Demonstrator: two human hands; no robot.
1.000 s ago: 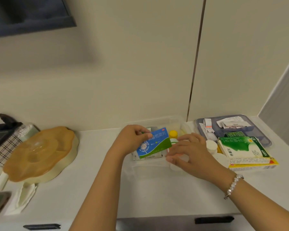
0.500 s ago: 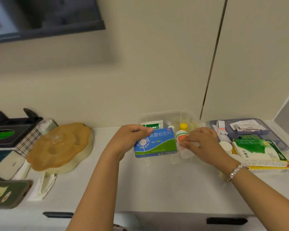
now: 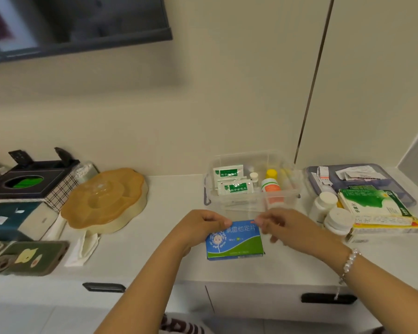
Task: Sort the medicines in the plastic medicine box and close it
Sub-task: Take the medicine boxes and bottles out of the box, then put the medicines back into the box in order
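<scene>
A clear plastic medicine box point(image 3: 239, 204) stands open at the back of the counter. It holds green sachets point(image 3: 234, 187), a small white bottle point(image 3: 253, 177), a yellow-capped bottle point(image 3: 271, 174) and an orange-and-white bottle point(image 3: 270, 186). In front of it, low over the counter, is a blue and green medicine carton point(image 3: 235, 241). My left hand point(image 3: 199, 226) grips its top left edge. My right hand point(image 3: 284, 227) pinches its top right corner, slightly blurred. The box's blue-grey lid point(image 3: 408, 201) lies to the right with paper leaflets on it.
Right of the box are two white bottles point(image 3: 337, 220) and a green-white carton point(image 3: 372, 206) stacked on a yellow one. To the left are an orange-lidded snack tray point(image 3: 104, 198), a tissue box point(image 3: 29, 182) and a phone point(image 3: 32, 257). Drawer handles point(image 3: 328, 298) sit below the counter edge.
The blue carton came out of the plastic box toward me. My right hand let go of the orange-and-white bottle, which stays in the box, and moved to the carton's corner.
</scene>
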